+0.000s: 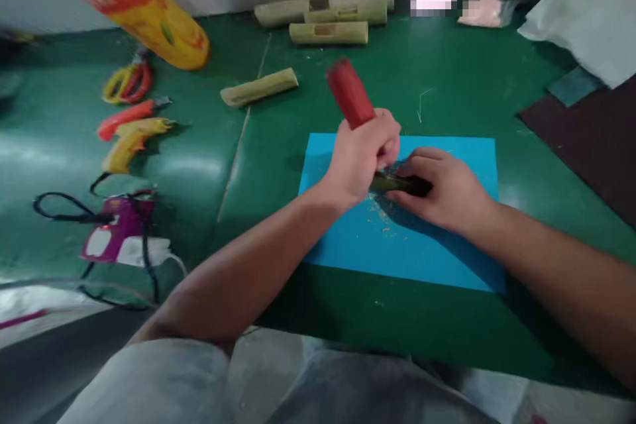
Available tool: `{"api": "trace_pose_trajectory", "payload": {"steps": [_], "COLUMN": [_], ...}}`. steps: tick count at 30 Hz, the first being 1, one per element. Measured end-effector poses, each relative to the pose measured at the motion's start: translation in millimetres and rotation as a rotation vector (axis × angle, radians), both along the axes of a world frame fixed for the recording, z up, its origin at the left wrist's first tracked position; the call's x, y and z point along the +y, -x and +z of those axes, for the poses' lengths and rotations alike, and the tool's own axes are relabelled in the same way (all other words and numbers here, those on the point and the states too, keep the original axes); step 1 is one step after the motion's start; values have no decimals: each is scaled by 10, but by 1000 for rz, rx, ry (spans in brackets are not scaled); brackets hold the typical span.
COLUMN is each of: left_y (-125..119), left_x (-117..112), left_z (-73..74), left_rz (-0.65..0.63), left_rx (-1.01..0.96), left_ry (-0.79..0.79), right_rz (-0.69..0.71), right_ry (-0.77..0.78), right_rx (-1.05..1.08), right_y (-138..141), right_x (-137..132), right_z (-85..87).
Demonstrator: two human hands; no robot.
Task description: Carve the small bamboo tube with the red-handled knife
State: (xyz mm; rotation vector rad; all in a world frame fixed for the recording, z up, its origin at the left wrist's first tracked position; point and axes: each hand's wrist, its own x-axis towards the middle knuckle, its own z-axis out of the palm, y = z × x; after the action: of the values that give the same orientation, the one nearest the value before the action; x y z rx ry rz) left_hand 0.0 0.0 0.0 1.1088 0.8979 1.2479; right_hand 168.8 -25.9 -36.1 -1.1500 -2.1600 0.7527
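Observation:
My left hand [362,152] is wrapped round the thick red handle [350,94] of a tool, which leans up and to the left. The tool's working end is hidden by my fingers. Close beside it, my right hand [442,189] grips a short, dark green-brown bamboo piece [385,181] between thumb and fingers, holding it down low over a blue sheet [397,252]. Part of the bamboo lies hidden beneath both hands. Small pale shavings [385,218] are scattered on the sheet in front of the bamboo.
Several bamboo tubes [328,33] with cut slots lie at the back; another bamboo piece [259,87] lies nearer. To the left are a yellow bottle [181,40], scissors [126,83], a yellow glue gun [130,142] and a purple power strip [116,228] with cables. A brown sheet [586,139] lies right.

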Motion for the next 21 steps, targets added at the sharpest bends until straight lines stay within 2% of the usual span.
{"api": "trace_pose_trajectory", "payload": {"steps": [7,13,16,17,18,21], "left_y": [-69,-26,26,37,42,15], "left_x": [-66,-85,-29,-11,2,-1], "left_z": [74,60,-4,-24,-42,-62], "left_rz": [32,-7,-100,-196,-184,19], "left_rx": [99,190,124,104,57,7], "left_ry": [60,-55,2,39,35,-66], "right_rz": [-8,3,-5,-10,-14,-31], "right_ry": [-20,3,23,28,30,28], "right_rx": [6,-11,1,2,3,-4], "right_y": [-4,-1,-2,-1,-1,2], "right_x": [-29,-30,-28,-26,-24,-18], "right_z": [31,43,45,45,45,47]}}
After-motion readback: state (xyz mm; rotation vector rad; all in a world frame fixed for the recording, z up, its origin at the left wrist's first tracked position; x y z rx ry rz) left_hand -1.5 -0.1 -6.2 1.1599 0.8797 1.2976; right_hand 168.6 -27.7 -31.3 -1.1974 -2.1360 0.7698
